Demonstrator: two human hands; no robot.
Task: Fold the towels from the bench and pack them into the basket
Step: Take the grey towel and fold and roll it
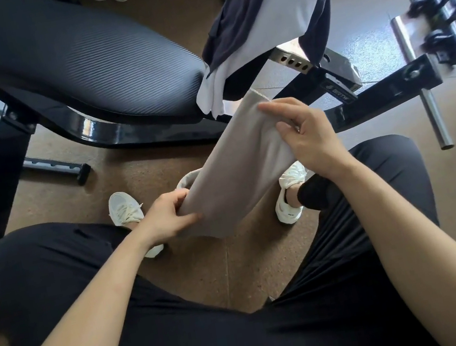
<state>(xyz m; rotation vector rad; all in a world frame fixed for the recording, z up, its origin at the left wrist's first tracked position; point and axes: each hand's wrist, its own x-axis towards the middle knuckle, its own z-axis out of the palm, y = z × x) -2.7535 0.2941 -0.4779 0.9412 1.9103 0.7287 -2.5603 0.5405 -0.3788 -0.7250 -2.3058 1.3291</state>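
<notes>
While it hung in the centre of the frame, the grey towel [234, 165] was stretched slantwise between two hands: the left hand [167, 218] gripped its lower end with curled fingers, and the right hand [310, 137] pinched its upper edge between thumb and fingers. It looked light, soft and limp, likely to sag wherever unsupported, so corners and hems seemed the best holds. In the upper middle, a pale towel [271, 12] and a dark towel [235, 16] lay draped over the end of the bench [80, 70], whose padded seat filled the upper left. A small label [335, 90] on the black frame bore letters too blurred to read. No basket was in view.
</notes>
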